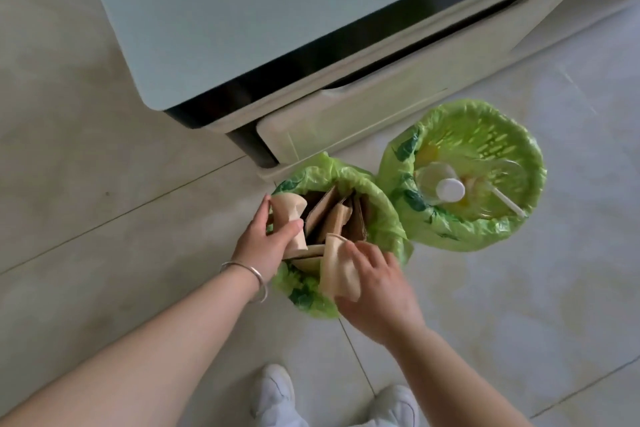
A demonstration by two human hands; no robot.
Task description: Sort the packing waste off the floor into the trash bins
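Two bins lined with green bags stand on the tiled floor. The left bin (388, 218) is stuffed with brown cardboard pieces (329, 215). Over its near-left rim, my left hand (265, 236) grips a crumpled tan paper piece (289, 218). At the bin's front rim, my right hand (374, 284) holds a second tan paper piece (337, 274), fingers curled over it. The right bin (512, 218) holds a clear plastic bottle with a white cap (449, 189) and a white plastic utensil (507, 204).
A pale cabinet (381, 104) with a light blue top stands right behind both bins. Bare floor tiles spread to the left and right. My white shoes (273, 395) stand just below the left bin.
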